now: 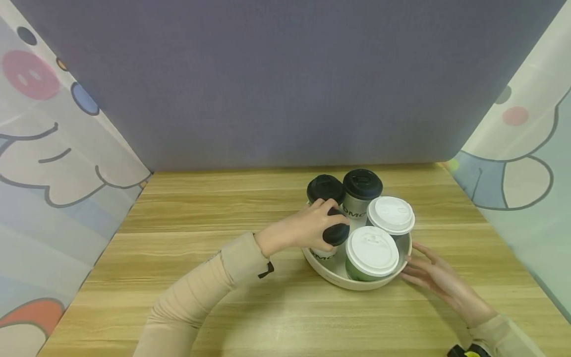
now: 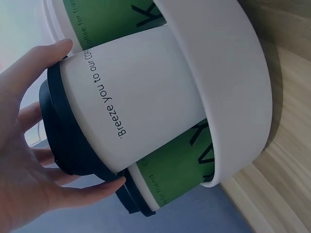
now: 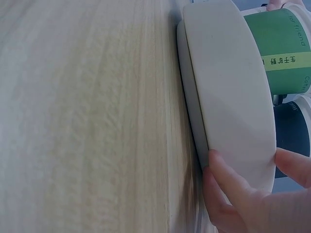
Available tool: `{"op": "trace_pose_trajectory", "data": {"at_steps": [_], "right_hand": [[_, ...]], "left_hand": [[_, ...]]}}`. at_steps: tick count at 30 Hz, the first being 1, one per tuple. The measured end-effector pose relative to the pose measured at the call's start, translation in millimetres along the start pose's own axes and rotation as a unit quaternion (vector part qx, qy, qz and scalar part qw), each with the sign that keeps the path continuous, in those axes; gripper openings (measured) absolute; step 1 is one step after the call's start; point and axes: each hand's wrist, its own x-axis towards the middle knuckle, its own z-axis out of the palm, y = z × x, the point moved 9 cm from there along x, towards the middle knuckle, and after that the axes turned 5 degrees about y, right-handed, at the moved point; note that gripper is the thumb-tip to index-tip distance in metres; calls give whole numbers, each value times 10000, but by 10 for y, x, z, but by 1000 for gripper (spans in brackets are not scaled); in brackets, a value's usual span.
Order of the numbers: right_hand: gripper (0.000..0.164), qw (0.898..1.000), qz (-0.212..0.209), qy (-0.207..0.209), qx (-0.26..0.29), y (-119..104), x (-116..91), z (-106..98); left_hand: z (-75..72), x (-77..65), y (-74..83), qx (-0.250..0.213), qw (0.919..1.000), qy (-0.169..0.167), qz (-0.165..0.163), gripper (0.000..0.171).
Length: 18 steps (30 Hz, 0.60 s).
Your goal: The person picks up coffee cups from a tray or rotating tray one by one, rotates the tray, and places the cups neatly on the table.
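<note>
Against the round white tray [image 1: 352,285], right hand [image 1: 438,280] spreads; left hand [image 1: 308,226] grips a probably crushable white paper cup [image 2: 146,94] by its black lid [image 2: 73,127].

Left hand [image 1: 309,227] blocks chunk of front black lid [image 1: 335,235] in head view. Embossing [image 1: 373,240] on front white lid [image 1: 372,255] way too blurry to read. Both sleeves [image 1: 196,292] run off bottom edge.

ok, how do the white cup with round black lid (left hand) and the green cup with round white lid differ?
Black lid on the white cup; white lid on the green cup.
Print: the white cup shows dark lettering; the green cup has a yellow band.
Hold: the left hand grips the white cup's lid; the green cup isn't gripped.
Shared: both lidded, in the round white tray.
</note>
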Motion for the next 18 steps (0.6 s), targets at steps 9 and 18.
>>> {"op": "trace_pose_trajectory", "data": {"at_steps": [9, 18], "right_hand": [[40, 9999, 3, -13, 150, 22, 4, -21], [39, 9998, 49, -26, 204, 34, 9, -22]], "left_hand": [[-219, -24, -14, -73, 9992, 402, 27, 57], [-439, -106, -7, 95, 9988, 485, -34, 58]]}}
